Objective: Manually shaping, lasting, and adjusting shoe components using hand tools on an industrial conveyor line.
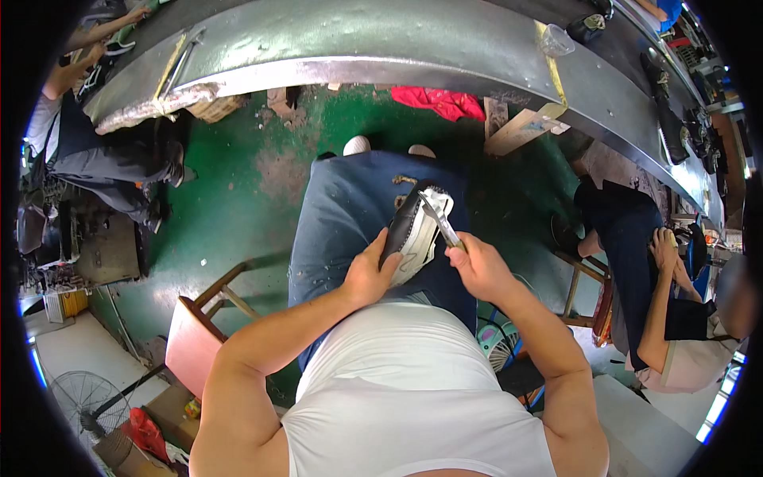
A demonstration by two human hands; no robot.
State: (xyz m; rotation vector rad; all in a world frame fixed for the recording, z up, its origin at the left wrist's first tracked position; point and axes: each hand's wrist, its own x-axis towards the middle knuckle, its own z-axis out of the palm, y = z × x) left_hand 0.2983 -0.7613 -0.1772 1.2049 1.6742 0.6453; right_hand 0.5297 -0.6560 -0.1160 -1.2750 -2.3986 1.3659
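Observation:
Above my lap I hold a shoe upper, black outside with a pale underside and a row of stitch-like marks along its edge. It lies tilted, its toe pointing away from me. My left hand is closed round the near end, thumb along the black side. In my closed right hand is a slim metal hand tool; its tip rests against the pale underside near the toe. The tool's exact kind does not show clearly, and its handle is partly hidden by my fingers.
A long metal workbench curves across the far side, with black shoes at its right. Red cloth lies below it. A wooden stool and a fan stand left. Other people work at both sides.

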